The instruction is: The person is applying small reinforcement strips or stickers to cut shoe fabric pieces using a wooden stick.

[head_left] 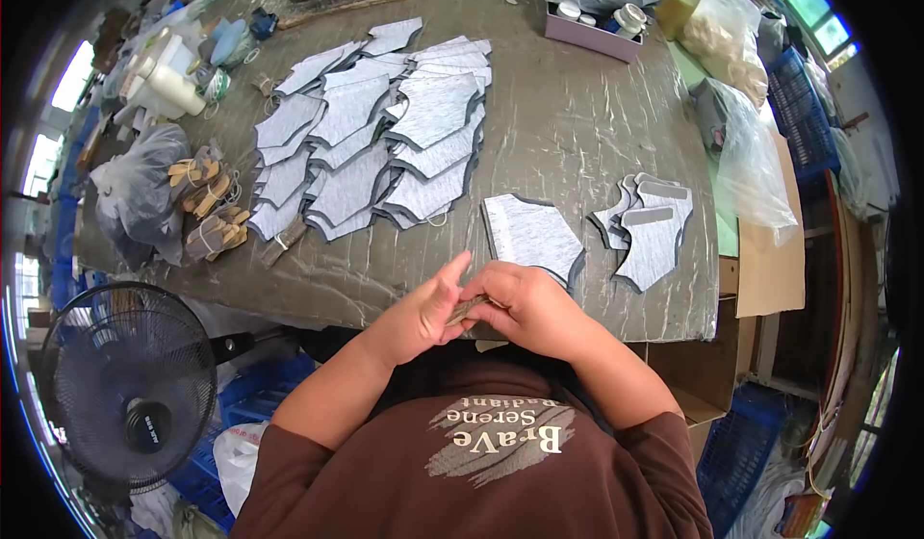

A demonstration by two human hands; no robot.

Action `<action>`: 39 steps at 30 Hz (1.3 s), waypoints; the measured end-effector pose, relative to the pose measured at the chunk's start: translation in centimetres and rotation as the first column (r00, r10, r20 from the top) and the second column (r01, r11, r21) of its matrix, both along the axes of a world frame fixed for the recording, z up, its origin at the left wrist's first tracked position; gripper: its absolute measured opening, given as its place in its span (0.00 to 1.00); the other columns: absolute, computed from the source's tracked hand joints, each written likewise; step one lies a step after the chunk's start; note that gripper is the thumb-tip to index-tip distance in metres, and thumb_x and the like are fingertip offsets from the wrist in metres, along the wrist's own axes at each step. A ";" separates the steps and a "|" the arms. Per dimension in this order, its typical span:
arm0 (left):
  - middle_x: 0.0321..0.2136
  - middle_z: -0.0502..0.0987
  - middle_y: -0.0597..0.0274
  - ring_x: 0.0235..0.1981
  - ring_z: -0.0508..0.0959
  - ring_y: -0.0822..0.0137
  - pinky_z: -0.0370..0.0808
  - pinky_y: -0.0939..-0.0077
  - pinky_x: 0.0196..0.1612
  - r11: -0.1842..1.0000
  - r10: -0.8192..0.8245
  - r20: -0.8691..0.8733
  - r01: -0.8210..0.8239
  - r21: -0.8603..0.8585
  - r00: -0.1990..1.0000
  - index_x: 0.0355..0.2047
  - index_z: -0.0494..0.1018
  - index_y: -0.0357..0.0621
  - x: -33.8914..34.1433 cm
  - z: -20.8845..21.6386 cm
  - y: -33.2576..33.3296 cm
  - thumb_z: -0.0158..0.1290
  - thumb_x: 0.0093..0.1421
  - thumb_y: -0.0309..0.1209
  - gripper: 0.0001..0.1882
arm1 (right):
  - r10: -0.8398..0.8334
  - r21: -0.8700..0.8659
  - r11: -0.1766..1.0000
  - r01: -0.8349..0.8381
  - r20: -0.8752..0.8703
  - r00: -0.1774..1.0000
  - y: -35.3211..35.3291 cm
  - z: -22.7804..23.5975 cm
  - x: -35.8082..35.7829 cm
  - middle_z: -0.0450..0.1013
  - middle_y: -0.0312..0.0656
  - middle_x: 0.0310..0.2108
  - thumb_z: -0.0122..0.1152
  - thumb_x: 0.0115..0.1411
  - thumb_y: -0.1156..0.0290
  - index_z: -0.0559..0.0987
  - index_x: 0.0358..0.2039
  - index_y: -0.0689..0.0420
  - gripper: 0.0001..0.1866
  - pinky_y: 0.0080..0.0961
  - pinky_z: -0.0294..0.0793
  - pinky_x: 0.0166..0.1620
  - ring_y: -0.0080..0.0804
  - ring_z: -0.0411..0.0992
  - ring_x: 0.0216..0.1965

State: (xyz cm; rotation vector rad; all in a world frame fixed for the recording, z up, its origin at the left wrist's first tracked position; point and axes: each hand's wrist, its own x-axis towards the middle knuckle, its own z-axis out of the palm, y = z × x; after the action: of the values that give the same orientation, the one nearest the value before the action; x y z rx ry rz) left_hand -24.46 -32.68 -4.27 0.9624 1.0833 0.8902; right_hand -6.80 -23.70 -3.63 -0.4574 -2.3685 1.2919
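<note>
At the table's front edge, just before my body, my left hand (423, 314) and my right hand (527, 306) meet around a small grey-brown strip or bundle of strips (470, 310). My right thumb and fingers pinch it from the right. The left hand grips its other end, with some fingers stretched upward; its exact kind is largely hidden. Just beyond the right hand lies a stack of grey cut fabric panels (531, 234). Farther right are more grey panels (647, 250), with small dark grey strips (649, 216) on top.
Overlapping rows of grey panels (351, 168) cover the table's left-centre. Tied bundles of strips (217, 231) and a plastic bag (144, 192) lie left of them. A purple box (592, 38) with jars stands at the back. A black fan (130, 385) is at lower left.
</note>
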 end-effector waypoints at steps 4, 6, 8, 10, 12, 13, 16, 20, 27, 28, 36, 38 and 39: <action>0.39 0.74 0.48 0.23 0.67 0.73 0.64 0.81 0.24 0.989 0.096 0.533 -0.019 -0.149 0.841 0.65 0.35 0.31 -3.0 -0.2 0.1 0.29 0.48 0.77 0.63 | -0.285 -0.512 0.821 0.255 0.020 0.958 -0.7 -0.7 -0.3 0.65 0.30 0.23 0.58 0.61 0.73 0.73 0.35 0.60 0.05 0.14 0.62 0.24 0.15 0.63 0.22; 0.44 0.72 0.50 0.30 0.70 0.71 0.67 0.80 0.30 0.995 0.087 0.572 -0.104 -0.004 0.816 0.65 0.41 0.33 -3.4 -1.1 -0.6 0.36 0.50 0.74 0.60 | -0.364 -0.961 0.263 0.080 -0.022 0.931 -0.9 -0.6 -0.4 0.64 0.29 0.21 0.57 0.61 0.71 0.72 0.34 0.59 0.06 0.15 0.57 0.21 0.14 0.56 0.16; 0.50 0.70 0.48 0.43 0.72 0.69 0.69 0.75 0.40 0.983 0.110 0.497 -0.167 0.071 0.860 0.64 0.48 0.33 -2.4 -1.6 -0.4 0.49 0.48 0.69 0.58 | -0.446 -0.992 0.120 -0.028 -0.079 0.891 -1.9 -1.4 -1.4 0.61 0.29 0.16 0.57 0.62 0.68 0.72 0.32 0.59 0.08 0.17 0.54 0.18 0.13 0.52 0.14; 0.53 0.67 0.54 0.47 0.70 0.69 0.68 0.78 0.44 0.789 0.247 0.102 -0.262 0.556 0.963 0.64 0.51 0.36 -0.4 -1.7 0.8 0.52 0.59 0.52 0.42 | -0.393 -0.983 -0.104 -0.148 -0.096 0.915 -2.9 -1.5 -2.0 0.57 0.27 0.15 0.57 0.63 0.65 0.71 0.30 0.58 0.10 0.17 0.52 0.18 0.15 0.49 0.13; 0.43 0.72 0.57 0.47 0.71 0.69 0.67 0.70 0.52 0.899 0.232 0.264 -0.310 0.310 0.936 0.55 0.59 0.35 0.8 0.0 0.9 0.45 0.67 0.36 0.22 | -0.317 -0.968 -0.212 -0.133 -0.060 0.946 -3.7 -1.8 -2.4 0.56 0.26 0.15 0.56 0.63 0.60 0.71 0.31 0.57 0.13 0.17 0.51 0.19 0.15 0.49 0.14; 0.36 0.72 0.59 0.43 0.73 0.70 0.68 0.68 0.52 0.867 0.259 0.224 -0.329 0.375 0.939 0.50 0.61 0.36 1.2 -0.3 1.0 0.43 0.67 0.35 0.16 | -0.310 -0.966 -0.233 -0.115 -0.039 0.950 -3.7 -1.3 -2.5 0.60 0.28 0.17 0.55 0.63 0.61 0.71 0.34 0.57 0.12 0.17 0.53 0.19 0.14 0.50 0.14; 0.21 0.66 0.68 0.30 0.74 0.72 0.72 0.65 0.48 0.764 0.364 0.174 -0.401 0.506 0.915 0.39 0.61 0.40 1.1 -1.5 1.5 0.39 0.69 0.33 0.08 | -0.259 -0.994 0.094 0.056 0.030 0.965 -2.8 -0.1 -1.2 0.72 0.36 0.26 0.55 0.64 0.65 0.69 0.44 0.60 0.14 0.19 0.64 0.23 0.17 0.60 0.17; 0.21 0.67 0.68 0.23 0.68 0.78 0.73 0.74 0.33 0.919 0.363 0.029 -0.363 0.151 0.931 0.41 0.63 0.40 -0.6 -1.4 1.1 0.46 0.66 0.30 0.08 | -0.592 0.247 0.805 0.539 0.282 0.755 1.0 0.7 1.7 0.71 0.47 0.38 0.67 0.49 0.69 0.71 0.46 0.57 0.24 0.35 0.73 0.39 0.44 0.73 0.37; 0.31 0.77 0.49 0.32 0.78 0.60 0.74 0.67 0.36 0.973 0.090 -0.710 0.090 0.212 0.698 0.43 0.68 0.33 1.4 -0.5 2.6 0.64 0.49 0.41 0.29 | -0.522 0.377 0.844 0.381 0.414 0.746 5.2 -0.5 2.6 0.69 0.46 0.43 0.68 0.49 0.62 0.71 0.49 0.55 0.27 0.39 0.74 0.39 0.48 0.74 0.37; 0.32 0.77 0.47 0.33 0.79 0.56 0.75 0.64 0.36 0.972 0.067 -0.760 0.130 0.196 0.646 0.44 0.67 0.33 1.4 -0.7 3.1 0.65 0.48 0.43 0.31 | -0.529 0.396 0.842 0.367 0.472 0.706 4.6 -0.5 2.3 0.69 0.46 0.42 0.67 0.49 0.61 0.72 0.48 0.55 0.27 0.40 0.74 0.39 0.48 0.74 0.37; 0.37 0.74 0.52 0.40 0.75 0.49 0.72 0.63 0.41 0.889 0.014 -0.869 0.392 0.238 0.495 0.41 0.72 0.39 -2.8 -0.1 5.0 0.60 0.49 0.30 0.18 | -0.538 0.382 0.840 0.386 0.495 0.682 -3.1 -1.8 2.5 0.71 0.49 0.25 0.66 0.50 0.55 0.71 0.29 0.61 0.21 0.40 0.73 0.28 0.50 0.73 0.26; 0.39 0.73 0.53 0.41 0.74 0.50 0.72 0.63 0.42 0.839 -0.115 -0.850 0.509 0.194 0.514 0.42 0.72 0.39 -4.2 0.0 5.5 0.60 0.49 0.30 0.19 | -0.458 0.325 0.886 0.331 0.500 0.735 -5.2 -1.2 2.4 0.71 0.48 0.24 0.66 0.50 0.56 0.71 0.28 0.60 0.20 0.40 0.73 0.28 0.49 0.73 0.24; 0.39 0.73 0.53 0.41 0.74 0.50 0.72 0.63 0.42 0.839 -0.118 -0.850 0.510 0.192 0.513 0.42 0.72 0.39 -4.3 0.2 5.4 0.60 0.49 0.30 0.19 | -0.444 0.337 0.892 0.302 0.523 0.728 -5.6 -1.0 2.4 0.72 0.47 0.25 0.66 0.50 0.58 0.72 0.27 0.59 0.18 0.39 0.72 0.28 0.48 0.73 0.24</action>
State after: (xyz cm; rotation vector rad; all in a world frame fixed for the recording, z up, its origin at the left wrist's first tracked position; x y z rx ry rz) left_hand -28.79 -27.23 -4.09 2.0219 1.4235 0.3079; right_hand -4.42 -29.25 -4.60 -1.3576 -2.6542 0.7307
